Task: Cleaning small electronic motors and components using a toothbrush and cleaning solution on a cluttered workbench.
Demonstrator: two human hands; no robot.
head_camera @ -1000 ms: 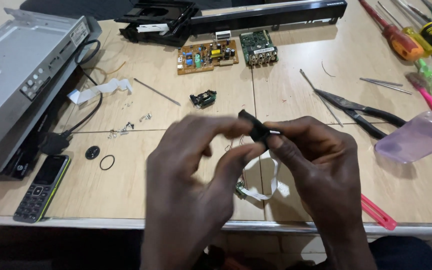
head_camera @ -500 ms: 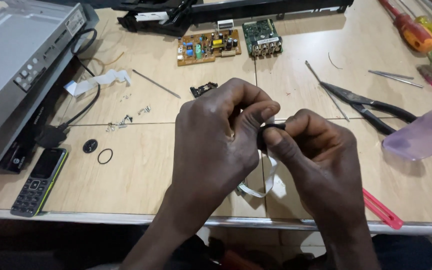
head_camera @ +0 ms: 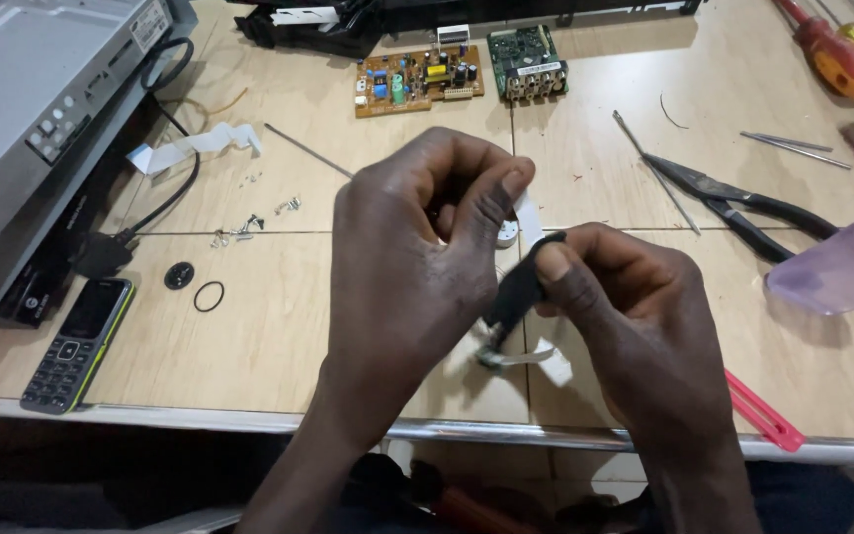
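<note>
A small black part (head_camera: 518, 287) is pinched between thumb and fingers of the right hand (head_camera: 625, 316), above the table (head_camera: 279, 346) near its front edge. The left hand (head_camera: 417, 257) curls closed beside it, fingertips on what may be a small white piece; the view is poor there. The part looks matte, flat and oblong, with a thin white ribbon cable (head_camera: 531, 356) trailing below. Black pliers (head_camera: 733, 208) lie to the right, a mobile phone (head_camera: 79, 344) and black rubber ring (head_camera: 209, 296) to the left, two circuit boards (head_camera: 417, 81) beyond.

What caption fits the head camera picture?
Two hands, left hand and right hand, grip a small black part above a cluttered workbench.
</note>
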